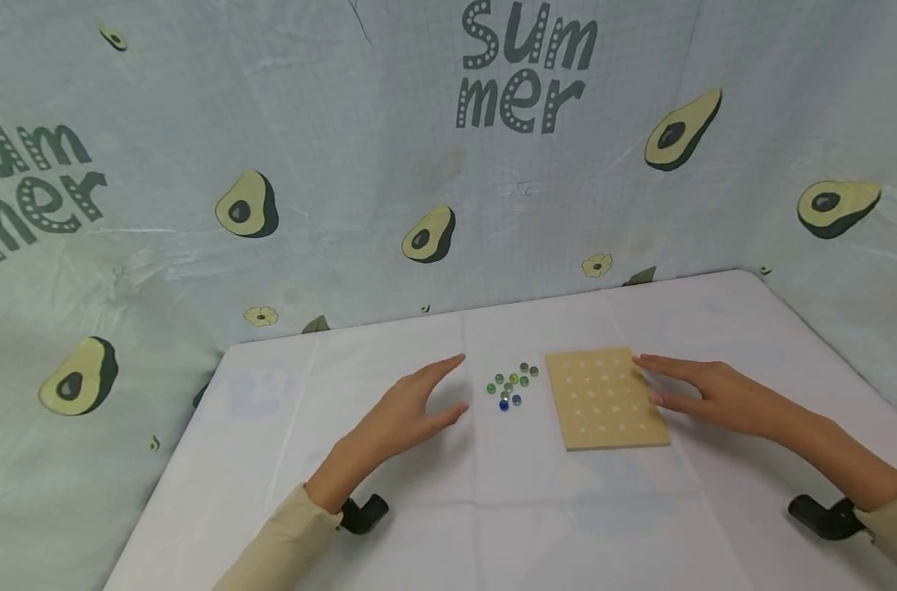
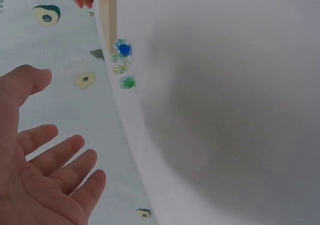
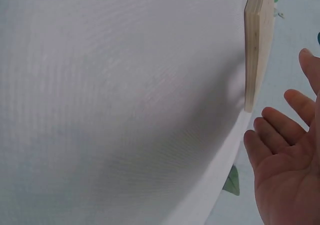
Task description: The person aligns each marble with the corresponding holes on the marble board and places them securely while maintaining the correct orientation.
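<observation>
Several glass marbles, green, yellowish, grey and blue, lie in a loose cluster on the white table, among them a dark blue marble (image 1: 503, 405) and a green marble (image 2: 127, 82). Right of them a square wooden board (image 1: 603, 414) lies flat, with rows of pale round spots on its top; its edge shows in the right wrist view. My left hand (image 1: 407, 410) hovers left of the marbles, fingers extended and thumb apart, holding nothing. At the board's right edge is my right hand (image 1: 721, 396), fingers spread and holding nothing; whether it touches the board I cannot tell.
A white cloth covers the table (image 1: 389, 550). Behind it hangs a pale curtain (image 1: 330, 148) printed with avocados and the word summer. Black wrist mounts (image 1: 364, 515) sit under both forearms, near the beige sleeves.
</observation>
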### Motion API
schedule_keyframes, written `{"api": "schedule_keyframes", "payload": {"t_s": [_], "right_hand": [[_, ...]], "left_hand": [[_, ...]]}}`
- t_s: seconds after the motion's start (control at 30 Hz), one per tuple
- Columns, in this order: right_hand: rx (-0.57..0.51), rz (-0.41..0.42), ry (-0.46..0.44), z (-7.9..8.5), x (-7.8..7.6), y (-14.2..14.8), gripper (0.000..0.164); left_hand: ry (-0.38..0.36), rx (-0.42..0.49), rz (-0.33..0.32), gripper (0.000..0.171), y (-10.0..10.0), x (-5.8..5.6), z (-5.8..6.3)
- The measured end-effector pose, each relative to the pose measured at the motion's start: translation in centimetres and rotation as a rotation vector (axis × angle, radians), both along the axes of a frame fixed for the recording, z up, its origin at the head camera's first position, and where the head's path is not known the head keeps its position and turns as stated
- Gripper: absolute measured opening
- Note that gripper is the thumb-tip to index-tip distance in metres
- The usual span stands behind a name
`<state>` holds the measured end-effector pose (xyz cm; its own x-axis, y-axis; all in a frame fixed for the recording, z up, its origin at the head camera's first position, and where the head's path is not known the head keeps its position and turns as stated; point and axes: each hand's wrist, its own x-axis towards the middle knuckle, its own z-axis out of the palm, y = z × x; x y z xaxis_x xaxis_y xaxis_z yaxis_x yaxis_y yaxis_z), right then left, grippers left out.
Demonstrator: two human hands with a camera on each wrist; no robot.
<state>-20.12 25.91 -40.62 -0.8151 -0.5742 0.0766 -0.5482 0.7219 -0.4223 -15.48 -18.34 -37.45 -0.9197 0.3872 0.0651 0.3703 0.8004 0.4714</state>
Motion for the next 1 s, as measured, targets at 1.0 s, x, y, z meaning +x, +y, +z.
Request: {"api": "schedule_keyframes", "payload": {"t_s": [1.0], "right_hand": [[0.039, 0.036, -0.1, -1.5, -0.9, 0.2, 0.075]], "left_hand": [[-0.063, 0.125, -0.053, 0.022, 3.4, -6.4, -3.2]]}}
